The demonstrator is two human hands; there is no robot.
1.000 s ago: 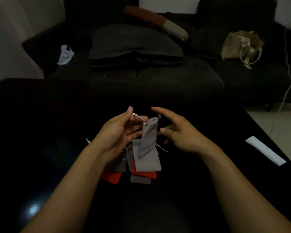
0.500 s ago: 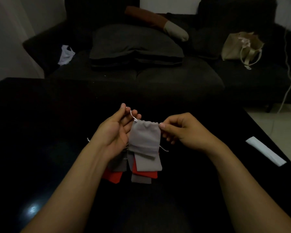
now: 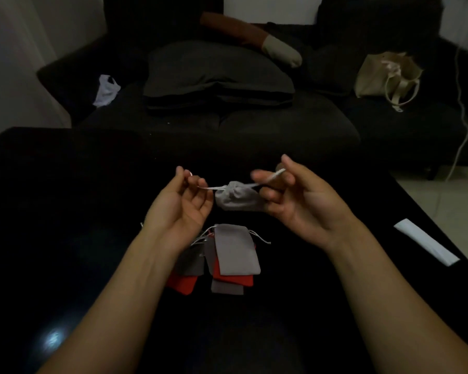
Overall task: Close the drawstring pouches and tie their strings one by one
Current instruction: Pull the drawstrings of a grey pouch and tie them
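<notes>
A small grey drawstring pouch (image 3: 237, 199) hangs in the air between my hands, its mouth gathered shut. My left hand (image 3: 183, 205) pinches the white string that comes out on the pouch's left side. My right hand (image 3: 295, 197) pinches the string on the right side, pulled up and away. Below them, a pile of flat grey and red pouches (image 3: 229, 259) lies on the black table (image 3: 65, 211), with loose strings at its top edge.
A white paper strip (image 3: 426, 245) lies near the table's right edge. Beyond the table stands a dark sofa (image 3: 254, 130) with a grey cushion (image 3: 216, 71), a beige tote bag (image 3: 388, 74) and a white cloth (image 3: 106, 90).
The pouch was held open and flat by its top corners. My hands have moved apart pulling the strings, and the pouch mouth has bunched shut.
</notes>
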